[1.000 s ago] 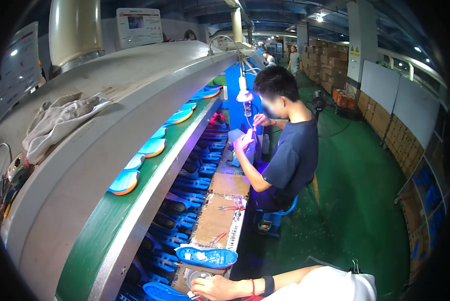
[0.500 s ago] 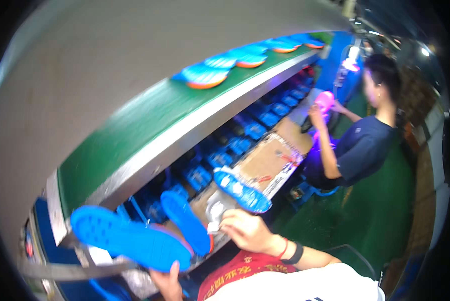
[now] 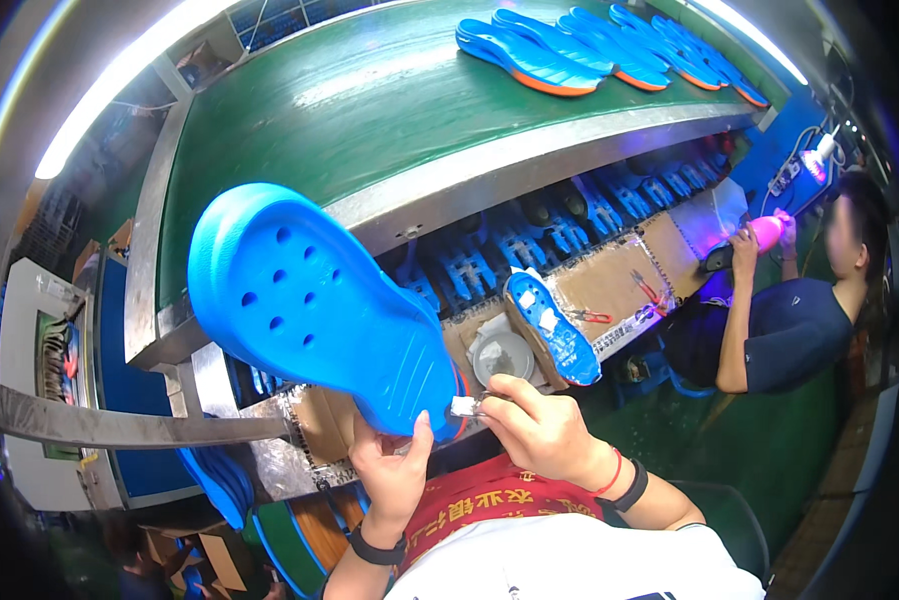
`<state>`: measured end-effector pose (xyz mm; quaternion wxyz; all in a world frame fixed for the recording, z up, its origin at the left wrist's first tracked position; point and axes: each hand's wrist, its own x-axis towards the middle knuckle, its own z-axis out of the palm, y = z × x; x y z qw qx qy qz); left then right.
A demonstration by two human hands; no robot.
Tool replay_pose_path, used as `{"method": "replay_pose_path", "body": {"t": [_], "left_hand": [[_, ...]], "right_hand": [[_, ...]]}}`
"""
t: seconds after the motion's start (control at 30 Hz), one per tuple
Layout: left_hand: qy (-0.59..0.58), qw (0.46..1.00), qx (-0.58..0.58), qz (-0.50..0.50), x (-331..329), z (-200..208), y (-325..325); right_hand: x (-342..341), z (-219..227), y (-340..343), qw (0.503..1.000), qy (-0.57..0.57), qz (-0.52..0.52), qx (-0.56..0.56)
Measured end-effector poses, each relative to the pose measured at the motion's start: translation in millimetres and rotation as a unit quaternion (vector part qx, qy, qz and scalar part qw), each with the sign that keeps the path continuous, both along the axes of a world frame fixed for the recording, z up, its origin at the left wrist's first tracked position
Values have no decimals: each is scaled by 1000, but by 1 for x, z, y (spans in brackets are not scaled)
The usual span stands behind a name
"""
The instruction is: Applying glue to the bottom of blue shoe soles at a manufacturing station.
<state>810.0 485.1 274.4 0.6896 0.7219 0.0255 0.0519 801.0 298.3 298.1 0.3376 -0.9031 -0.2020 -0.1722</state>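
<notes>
My left hand point(image 3: 394, 470) grips a large blue shoe sole point(image 3: 319, 300) at its narrow heel end, thumb on the face. The sole is tilted up toward me, with several holes in its broad forefoot. A strip of red-orange edge shows behind the heel; whether it belongs to this sole or another I cannot tell. My right hand point(image 3: 549, 430) pinches a small white wad point(image 3: 464, 406), cloth or paper, right at the heel's edge. Just beyond that hand sits a round grey dish point(image 3: 502, 358). Another blue sole point(image 3: 552, 325) with white patches lies to its right.
Several blue soles with orange edges point(image 3: 529, 60) lie on the green conveyor belt point(image 3: 369, 110). Beneath it runs a row of blue clamp-like parts point(image 3: 514, 250). Red-handled pliers point(image 3: 649, 290) rest on cardboard point(image 3: 609, 290). At the right, a co-worker point(image 3: 799, 320) holds a pink-lit sole under a lamp.
My view has shifted, showing more of the belt. The held sole has swung upright and closer. My right hand has brought the white wad from beside the dish to the sole's heel.
</notes>
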Motion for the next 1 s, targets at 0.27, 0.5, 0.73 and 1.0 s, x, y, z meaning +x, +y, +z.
{"method": "replay_pose_path", "body": {"t": [0.27, 0.5, 0.73, 1.0], "left_hand": [[-8, 999, 33, -3, -1, -4, 3], [-10, 999, 41, -15, -5, -3, 4], [-1, 999, 50, -21, -6, -2, 2], [16, 996, -76, -50, 15, 9, -21]], "right_hand": [[4, -3, 3, 998, 16, 36, 54], [2, -3, 4, 1000, 8, 6, 15], [1, -1, 3, 999, -14, -20, -20], [0, 13, -21, 991, -45, -124, 6]]}}
